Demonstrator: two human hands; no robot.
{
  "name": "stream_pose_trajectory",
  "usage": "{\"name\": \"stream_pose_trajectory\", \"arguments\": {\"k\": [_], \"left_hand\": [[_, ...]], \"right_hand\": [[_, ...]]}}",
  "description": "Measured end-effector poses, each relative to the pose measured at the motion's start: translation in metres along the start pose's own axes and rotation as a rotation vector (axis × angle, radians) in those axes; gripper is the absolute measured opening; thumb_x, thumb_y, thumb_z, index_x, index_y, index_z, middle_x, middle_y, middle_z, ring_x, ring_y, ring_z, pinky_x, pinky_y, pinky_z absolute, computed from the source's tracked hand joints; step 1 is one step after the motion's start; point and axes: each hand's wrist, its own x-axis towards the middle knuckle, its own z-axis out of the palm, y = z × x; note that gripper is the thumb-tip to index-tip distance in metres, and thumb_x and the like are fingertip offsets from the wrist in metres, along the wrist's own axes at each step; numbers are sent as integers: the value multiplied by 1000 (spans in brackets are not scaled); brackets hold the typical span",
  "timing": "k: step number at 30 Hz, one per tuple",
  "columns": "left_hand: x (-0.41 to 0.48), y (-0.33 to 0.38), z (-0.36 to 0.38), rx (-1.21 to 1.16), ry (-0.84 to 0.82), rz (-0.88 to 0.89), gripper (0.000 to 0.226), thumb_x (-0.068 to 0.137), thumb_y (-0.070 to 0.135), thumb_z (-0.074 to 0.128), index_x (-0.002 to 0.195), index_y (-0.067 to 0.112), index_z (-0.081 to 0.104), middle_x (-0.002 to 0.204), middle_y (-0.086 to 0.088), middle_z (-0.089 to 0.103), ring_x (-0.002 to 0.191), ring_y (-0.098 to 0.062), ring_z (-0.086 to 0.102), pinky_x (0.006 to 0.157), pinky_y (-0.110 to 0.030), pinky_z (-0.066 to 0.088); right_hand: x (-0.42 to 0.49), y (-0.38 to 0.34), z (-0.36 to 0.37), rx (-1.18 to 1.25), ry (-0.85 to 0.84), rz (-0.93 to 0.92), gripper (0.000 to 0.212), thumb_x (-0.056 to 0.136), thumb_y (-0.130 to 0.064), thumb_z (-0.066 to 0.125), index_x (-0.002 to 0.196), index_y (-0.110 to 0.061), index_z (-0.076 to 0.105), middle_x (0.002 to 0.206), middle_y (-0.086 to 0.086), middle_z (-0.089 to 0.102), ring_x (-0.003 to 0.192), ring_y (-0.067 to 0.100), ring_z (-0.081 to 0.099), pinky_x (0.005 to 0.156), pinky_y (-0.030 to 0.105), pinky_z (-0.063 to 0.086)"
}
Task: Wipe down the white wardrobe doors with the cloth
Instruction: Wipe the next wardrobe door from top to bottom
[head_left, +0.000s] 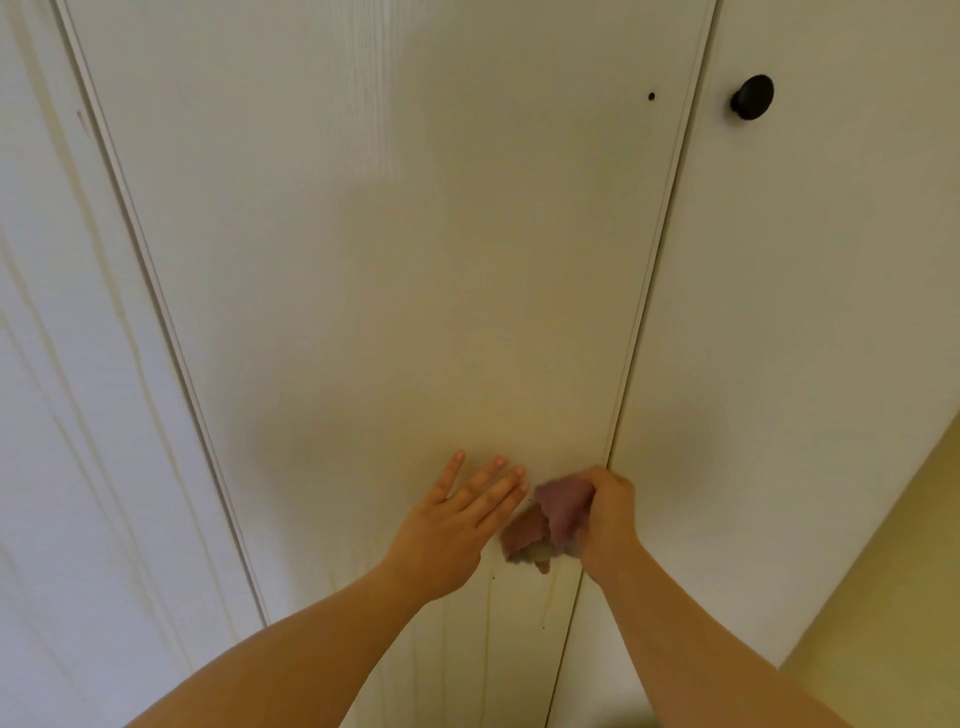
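The middle white wardrobe door (389, 249) fills most of the view. My right hand (608, 512) grips a bunched pinkish-purple cloth (553, 519) low on this door, right beside the seam with the right door (779, 312). Loose corners of the cloth hang down below my fist. My left hand (457, 519) lies flat against the middle door with its fingers straight, just left of the cloth. Thin drip streaks run down the panel below both hands.
A black round knob (752, 97) sits on the right door near the top, and a small dark hole (651, 96) marks the middle door. Another white door (62, 415) with faint vertical streaks is at the left. A yellow wall (893, 597) shows at the lower right.
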Motion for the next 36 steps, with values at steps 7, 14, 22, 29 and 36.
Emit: {"name": "stream_pose_trajectory", "arguments": {"k": [7, 14, 22, 29, 36], "left_hand": [[-32, -30, -5, 53, -42, -60, 78, 80, 18, 25, 150, 7, -7, 157, -7, 9, 143, -26, 5, 117, -52, -6], [-104, -75, -23, 125, -66, -232, 78, 80, 16, 30, 151, 9, 0, 159, -10, -1, 146, -26, -5, 117, -52, 1], [-185, -128, -50, 172, -282, -380, 76, 81, 19, 26, 151, 9, -1, 156, -9, 14, 146, -28, -4, 116, -52, 4], [-186, -146, -55, -37, -172, -277, 65, 64, 16, 66, 125, 13, 44, 109, -7, 62, 100, -26, 53, 86, -36, 41], [-127, -96, -43, -398, -164, -245, 67, 52, 20, 84, 108, 19, 48, 87, -2, 61, 64, -14, 61, 57, -21, 51]], "right_hand": [[-33, 16, 60, -231, -148, -347, 18, 86, -3, 51, 79, -20, 47, 75, 10, 52, 71, 24, 52, 69, 37, 44], [-74, 56, 126, -258, -430, -296, 17, 80, -6, 59, 78, -17, 47, 76, 4, 54, 71, 17, 52, 72, 34, 43], [-112, 104, 197, -353, -648, -220, 21, 87, 0, 50, 87, -21, 52, 94, 10, 58, 88, 24, 58, 75, 32, 49], [-112, 100, 189, -335, -482, -294, 18, 88, 1, 51, 87, -17, 54, 90, 3, 59, 85, 18, 56, 68, 19, 46], [-88, 63, 124, -324, -167, -308, 18, 90, -3, 50, 87, -21, 47, 79, 3, 56, 83, 23, 55, 72, 34, 46]]}}
